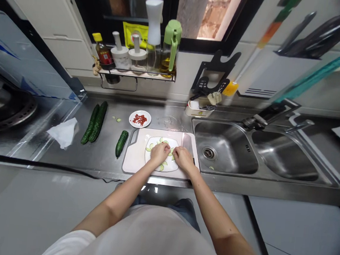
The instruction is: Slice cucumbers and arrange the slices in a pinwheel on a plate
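Note:
A white plate [171,167] with pale green cucumber slices [162,167] around its rim rests on a light cutting board [134,156]. Over the plate's middle, my left hand [160,152] has its fingers curled together; whatever they pinch is too small to make out. My right hand [183,157] is closed at the plate's right side, its fingertips pinching a cucumber slice [171,151]. A wide blade [188,142] lies on the board's right end, partly behind my right hand. Left of the board is a shortened cucumber [121,144].
A small plate of chopped red pieces [140,119] stands behind the board. Two whole cucumbers [94,123] and a crumpled white cloth or paper [64,132] lie to the left. A double sink [226,148] adjoins the board's right. Above, a rack [139,74] holds bottles and jars.

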Tool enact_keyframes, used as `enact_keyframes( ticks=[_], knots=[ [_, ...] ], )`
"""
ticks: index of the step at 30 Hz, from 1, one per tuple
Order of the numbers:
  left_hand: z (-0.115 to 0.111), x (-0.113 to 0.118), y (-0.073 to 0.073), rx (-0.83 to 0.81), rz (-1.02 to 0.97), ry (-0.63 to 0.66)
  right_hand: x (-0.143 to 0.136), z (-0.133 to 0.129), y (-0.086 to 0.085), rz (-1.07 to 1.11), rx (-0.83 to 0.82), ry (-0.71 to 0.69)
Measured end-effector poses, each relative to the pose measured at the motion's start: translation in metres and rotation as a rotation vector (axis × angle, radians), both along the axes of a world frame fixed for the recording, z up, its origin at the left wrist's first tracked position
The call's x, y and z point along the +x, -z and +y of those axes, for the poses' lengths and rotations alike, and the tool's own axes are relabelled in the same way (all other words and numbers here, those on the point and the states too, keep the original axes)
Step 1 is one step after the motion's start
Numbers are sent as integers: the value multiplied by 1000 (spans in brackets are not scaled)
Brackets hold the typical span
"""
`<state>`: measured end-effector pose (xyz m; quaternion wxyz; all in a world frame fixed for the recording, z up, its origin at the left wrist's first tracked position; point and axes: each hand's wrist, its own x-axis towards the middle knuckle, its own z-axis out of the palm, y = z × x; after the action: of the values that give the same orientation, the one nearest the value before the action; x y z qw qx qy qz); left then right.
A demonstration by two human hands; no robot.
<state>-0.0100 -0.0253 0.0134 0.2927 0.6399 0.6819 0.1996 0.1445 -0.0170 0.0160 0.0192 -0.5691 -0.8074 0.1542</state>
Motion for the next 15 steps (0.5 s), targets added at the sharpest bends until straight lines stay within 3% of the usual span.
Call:
enact_keyframes(
  ticks=[15],
  knots=[
    [9, 13, 11, -10, 93, 57, 1, 1, 5, 89, 22, 59]
  ],
)
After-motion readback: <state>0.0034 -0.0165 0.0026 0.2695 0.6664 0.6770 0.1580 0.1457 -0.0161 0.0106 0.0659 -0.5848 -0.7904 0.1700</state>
